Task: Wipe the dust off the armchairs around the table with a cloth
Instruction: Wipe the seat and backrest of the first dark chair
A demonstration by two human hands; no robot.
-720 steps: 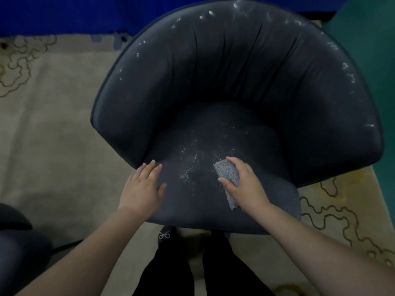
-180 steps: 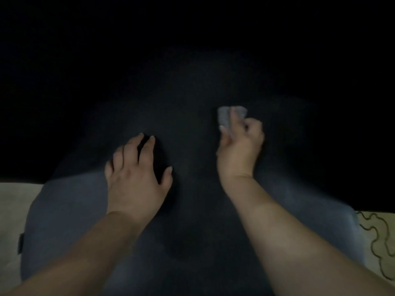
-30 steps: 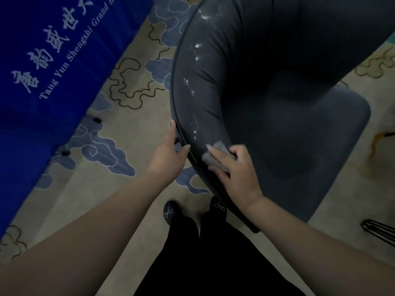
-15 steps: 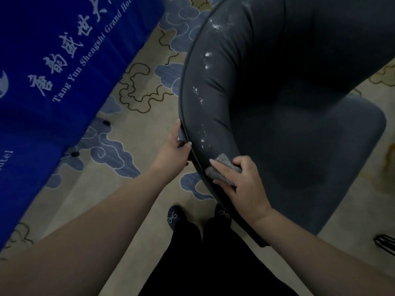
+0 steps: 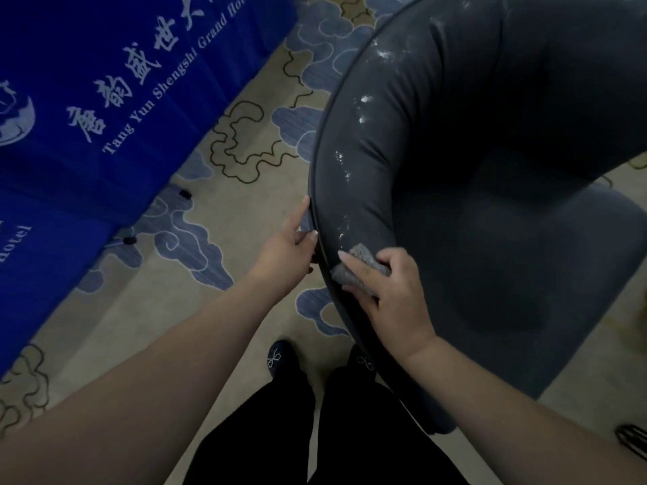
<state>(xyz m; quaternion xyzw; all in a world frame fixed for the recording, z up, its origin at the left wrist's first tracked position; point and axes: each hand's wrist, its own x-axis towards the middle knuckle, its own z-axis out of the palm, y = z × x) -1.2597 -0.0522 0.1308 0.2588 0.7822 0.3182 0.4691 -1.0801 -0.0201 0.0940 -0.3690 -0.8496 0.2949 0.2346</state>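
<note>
A dark grey armchair point(image 5: 490, 211) fills the right of the head view, seen from over its left arm. White dust specks run along the top of that padded arm. My right hand point(image 5: 392, 295) holds a small grey cloth point(image 5: 360, 266) against the near end of the arm, fingers curled over it. My left hand point(image 5: 285, 248) rests on the outer side of the arm at its piped edge, index finger straight along it and thumb on the rim.
A blue table cloth point(image 5: 105, 99) with white lettering hangs at the left. Beige carpet point(image 5: 224, 211) with blue cloud patterns lies between it and the chair. My black shoes point(image 5: 280, 358) stand just below the chair arm. A dark wire object point(image 5: 633, 441) sits at the lower right edge.
Over the last second the view has shifted slightly, so the chair and hands sit a little lower and to the right. My right hand stays with the cloth at the arm's near end.
</note>
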